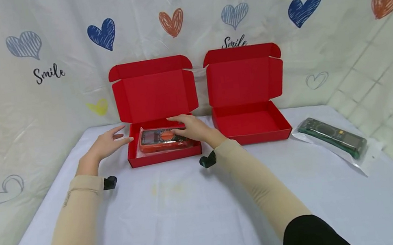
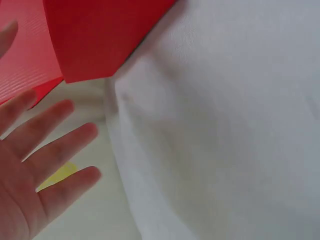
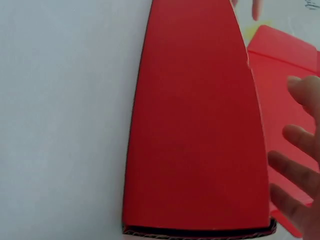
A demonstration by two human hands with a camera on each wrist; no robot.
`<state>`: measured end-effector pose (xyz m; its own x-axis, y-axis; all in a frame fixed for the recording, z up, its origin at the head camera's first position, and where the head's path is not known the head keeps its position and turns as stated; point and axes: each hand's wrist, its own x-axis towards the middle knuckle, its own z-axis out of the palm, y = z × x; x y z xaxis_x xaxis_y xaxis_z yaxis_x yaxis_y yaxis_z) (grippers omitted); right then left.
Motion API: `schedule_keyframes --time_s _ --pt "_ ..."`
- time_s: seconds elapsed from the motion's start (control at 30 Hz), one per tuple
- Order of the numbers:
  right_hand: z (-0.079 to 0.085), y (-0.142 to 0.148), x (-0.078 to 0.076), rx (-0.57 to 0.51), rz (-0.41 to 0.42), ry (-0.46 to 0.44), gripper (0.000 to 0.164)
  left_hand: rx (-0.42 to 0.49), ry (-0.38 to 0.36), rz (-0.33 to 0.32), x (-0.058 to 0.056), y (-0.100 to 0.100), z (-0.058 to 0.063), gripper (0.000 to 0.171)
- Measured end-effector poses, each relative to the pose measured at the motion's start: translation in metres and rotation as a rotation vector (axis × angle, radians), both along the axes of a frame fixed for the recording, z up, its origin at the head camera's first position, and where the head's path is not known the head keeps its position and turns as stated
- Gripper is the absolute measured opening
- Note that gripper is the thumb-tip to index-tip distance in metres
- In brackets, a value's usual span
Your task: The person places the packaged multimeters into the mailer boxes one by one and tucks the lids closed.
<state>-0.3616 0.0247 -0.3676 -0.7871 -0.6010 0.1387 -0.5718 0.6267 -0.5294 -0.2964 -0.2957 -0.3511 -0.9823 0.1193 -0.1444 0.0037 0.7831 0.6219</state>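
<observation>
A red multimeter [image 1: 160, 146] with an orange dial lies in clear plastic wrap inside the left red box [image 1: 164, 158]. At that box's left side is my left hand [image 1: 107, 145], its fingers spread with nothing between them; the left wrist view shows the palm [image 2: 17, 185] beside the red cardboard. My right hand [image 1: 197, 129] reaches over the right part of the same box, above the multimeter's right end. Its fingers [image 3: 295, 172] are apart and hold nothing in the right wrist view. Whether its fingertips touch the multimeter I cannot tell.
A second red box [image 1: 248, 122], lid raised, stands to the right. Further right, a dark device in a clear bag [image 1: 334, 136], which looks like another multimeter, lies on the white cloth [image 1: 179, 222]. Behind both boxes hangs a curtain [image 1: 197, 12] printed with hearts.
</observation>
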Motion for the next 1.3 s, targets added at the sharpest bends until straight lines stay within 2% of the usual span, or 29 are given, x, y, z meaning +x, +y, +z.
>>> schedule_keyframes --time_s 0.13,0.23,0.4,0.53,0.63,0.73,0.87,1.0,1.1,1.2,1.3 --pt "0.0 0.004 0.0 -0.11 -0.063 0.04 0.052 0.054 0.125 0.073 -0.007 0.005 0.0 0.073" --pt "-0.001 0.006 -0.002 -0.2 -0.121 0.086 0.047 0.127 0.22 0.139 -0.013 0.009 0.001 0.063" --pt "-0.001 0.01 -0.006 -0.446 -0.247 0.116 0.039 0.291 0.347 0.255 -0.025 0.016 0.006 0.053" --pt "0.001 0.015 -0.009 -0.661 -0.33 0.134 0.035 0.429 0.416 0.352 -0.032 0.02 0.01 0.05" --pt "-0.001 0.019 -0.013 -0.745 -0.402 0.165 0.031 0.504 0.431 0.407 -0.035 0.021 0.012 0.049" --pt "-0.005 0.023 -0.017 -0.772 -0.482 0.193 0.027 0.536 0.42 0.439 -0.037 0.022 0.012 0.051" --pt "-0.008 0.027 -0.018 -0.79 -0.564 0.183 0.025 0.587 0.399 0.487 -0.04 0.024 0.011 0.053" --pt "-0.006 0.031 -0.021 -0.773 -0.587 0.137 0.029 0.718 0.385 0.559 -0.045 0.024 0.015 0.053" --pt "-0.005 0.032 -0.023 -0.729 -0.577 0.097 0.034 0.791 0.377 0.588 -0.048 0.022 0.019 0.053" --pt "-0.003 0.031 -0.025 -0.686 -0.568 0.049 0.04 0.806 0.366 0.577 -0.052 0.021 0.021 0.054" --pt "-0.002 0.029 -0.025 -0.657 -0.556 0.0 0.045 0.81 0.314 0.527 -0.052 0.022 0.022 0.06"
